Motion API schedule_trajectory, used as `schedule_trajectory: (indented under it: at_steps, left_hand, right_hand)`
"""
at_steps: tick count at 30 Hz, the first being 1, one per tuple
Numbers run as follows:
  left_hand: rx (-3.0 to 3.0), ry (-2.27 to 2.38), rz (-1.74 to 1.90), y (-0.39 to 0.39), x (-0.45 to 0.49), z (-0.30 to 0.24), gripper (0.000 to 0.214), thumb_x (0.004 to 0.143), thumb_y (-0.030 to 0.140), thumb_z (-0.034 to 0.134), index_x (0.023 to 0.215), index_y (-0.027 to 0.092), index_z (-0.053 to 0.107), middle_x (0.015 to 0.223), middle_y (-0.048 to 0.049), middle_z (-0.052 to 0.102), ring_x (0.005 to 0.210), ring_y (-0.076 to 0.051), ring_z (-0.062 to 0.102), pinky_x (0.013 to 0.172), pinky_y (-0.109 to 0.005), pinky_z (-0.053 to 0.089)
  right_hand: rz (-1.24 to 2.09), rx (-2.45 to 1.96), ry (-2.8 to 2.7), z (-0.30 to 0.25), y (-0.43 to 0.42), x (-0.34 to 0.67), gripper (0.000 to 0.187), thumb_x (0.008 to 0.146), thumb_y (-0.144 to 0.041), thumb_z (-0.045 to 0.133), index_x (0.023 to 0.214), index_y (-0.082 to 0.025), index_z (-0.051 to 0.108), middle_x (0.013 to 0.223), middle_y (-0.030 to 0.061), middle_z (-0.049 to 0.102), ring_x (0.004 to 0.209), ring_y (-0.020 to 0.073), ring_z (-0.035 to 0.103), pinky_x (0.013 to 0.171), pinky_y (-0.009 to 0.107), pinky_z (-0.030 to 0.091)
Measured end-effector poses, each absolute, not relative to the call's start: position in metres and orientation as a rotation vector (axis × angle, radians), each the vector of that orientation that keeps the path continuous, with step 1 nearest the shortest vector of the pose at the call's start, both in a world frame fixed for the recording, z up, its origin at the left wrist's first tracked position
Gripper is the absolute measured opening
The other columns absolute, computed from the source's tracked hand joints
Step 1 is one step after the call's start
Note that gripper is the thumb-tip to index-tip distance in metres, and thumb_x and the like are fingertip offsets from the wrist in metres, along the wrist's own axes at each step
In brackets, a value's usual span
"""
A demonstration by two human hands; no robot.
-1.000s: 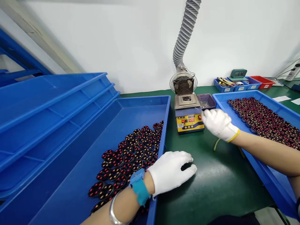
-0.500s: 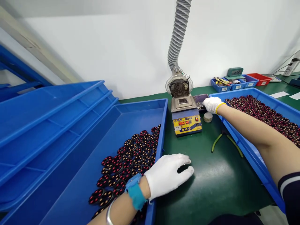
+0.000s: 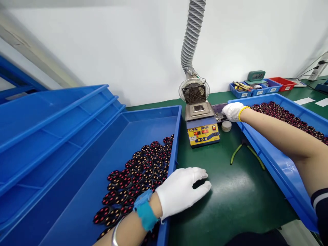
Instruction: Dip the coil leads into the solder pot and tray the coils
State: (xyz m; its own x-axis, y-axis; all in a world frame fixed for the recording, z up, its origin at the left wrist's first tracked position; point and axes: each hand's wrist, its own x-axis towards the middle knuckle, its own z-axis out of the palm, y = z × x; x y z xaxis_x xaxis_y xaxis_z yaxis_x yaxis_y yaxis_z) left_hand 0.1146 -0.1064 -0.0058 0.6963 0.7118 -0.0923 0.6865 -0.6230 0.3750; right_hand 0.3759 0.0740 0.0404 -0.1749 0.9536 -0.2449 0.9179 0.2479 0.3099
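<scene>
My left hand [image 3: 183,189], in a white glove, rests over the right rim of the left blue tray, fingers apart above the green table [image 3: 220,201] and holding nothing. Several round black parts [image 3: 143,165] with red and copper-coloured spots lie in that tray beside it. My right hand [image 3: 232,111], gloved too, reaches out to a small purple-grey box [image 3: 219,107] beside the solder pot [image 3: 201,123]. Its fingertips are over or inside the box, where small bits lie; the fingers are turned away, so their grip is hidden. A small round pale tin [image 3: 226,126] stands just below this hand.
Green-handled cutters [image 3: 246,150] lie on the table. At right, another blue tray [image 3: 271,157] holds many round parts. Stacked blue trays [image 3: 51,136] stand at left. A grey duct hose [image 3: 193,34] hangs above the pot. Small bins [image 3: 241,91] and a clock [image 3: 256,76] stand behind.
My right hand stays at the small box with only a slight shift. My left hand keeps its place and pose. The view has moved slightly.
</scene>
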Motion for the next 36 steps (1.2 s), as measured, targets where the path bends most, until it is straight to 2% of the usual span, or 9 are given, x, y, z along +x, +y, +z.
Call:
schedule_trajectory:
  at_steps: [7,13,16,19,24,31,36]
  left_hand:
    - [2.529,1.095,0.091,-0.107,0.115,-0.004,0.041,0.091,0.049,0.045,0.112,0.023,0.070,0.115,-0.0038,0.072,0.102,-0.022,0.068,0.094,-0.032,0.051]
    - [2.535,1.091,0.095,-0.107,0.116,-0.005,0.041,0.091,0.048,0.046,0.111,0.023,0.070,0.115,-0.0042,0.072,0.102,-0.022,0.068,0.093,-0.032,0.051]
    - [2.537,1.093,0.093,-0.107,0.116,-0.005,0.041,0.091,0.048,0.046,0.111,0.023,0.070,0.114,-0.0043,0.072,0.102,-0.023,0.068,0.093,-0.032,0.051]
    - [2.541,1.092,0.088,-0.107,0.116,-0.005,0.041,0.091,0.048,0.046,0.111,0.023,0.070,0.115,-0.0041,0.072,0.101,-0.023,0.068,0.093,-0.033,0.051]
    - [2.546,1.091,0.127,-0.107,0.116,-0.006,0.041,0.091,0.049,0.046,0.111,0.023,0.070,0.113,-0.0041,0.072,0.100,-0.023,0.068,0.092,-0.033,0.050]
    - [2.550,1.092,0.092,-0.107,0.115,-0.007,0.044,0.091,0.050,0.043,0.113,0.022,0.070,0.114,-0.0039,0.072,0.101,-0.025,0.068,0.091,-0.037,0.050]
    - [2.524,1.121,0.045,-0.107,0.117,-0.004,0.046,0.091,0.050,0.043,0.115,0.021,0.069,0.115,-0.0033,0.071,0.102,-0.026,0.067,0.090,-0.037,0.050]
  right_hand:
    - [0.157,1.714,2.082,0.050,0.064,0.373,0.039,0.078,-0.007,0.059,0.115,-0.013,0.067,0.119,0.0202,0.065,0.113,0.0337,0.060,0.088,0.047,0.051]
    - [0.202,1.842,2.068,0.038,0.058,0.379,0.037,0.082,-0.009,0.053,0.117,-0.008,0.063,0.116,0.0252,0.063,0.109,0.0389,0.061,0.082,0.051,0.051]
    - [0.246,1.891,2.125,0.027,0.042,0.383,0.035,0.088,-0.015,0.044,0.118,-0.006,0.061,0.115,0.0257,0.061,0.107,0.0379,0.062,0.080,0.049,0.051]
    - [0.261,1.908,2.188,0.017,0.027,0.387,0.034,0.091,-0.022,0.039,0.116,-0.012,0.060,0.117,0.0216,0.059,0.102,0.0347,0.064,0.076,0.045,0.052]
    - [0.282,1.987,2.179,0.009,0.018,0.393,0.032,0.092,-0.023,0.037,0.113,-0.018,0.060,0.114,0.0163,0.059,0.096,0.0319,0.065,0.072,0.042,0.051]
    - [0.603,2.099,2.275,0.020,-0.024,0.382,0.035,0.095,-0.038,0.033,0.119,-0.026,0.056,0.109,0.0103,0.059,0.082,0.0283,0.065,0.062,0.036,0.047]
    - [0.522,1.882,2.343,0.025,-0.036,0.342,0.035,0.096,-0.026,0.026,0.110,-0.019,0.058,0.101,0.0144,0.060,0.087,0.0315,0.065,0.066,0.039,0.047]
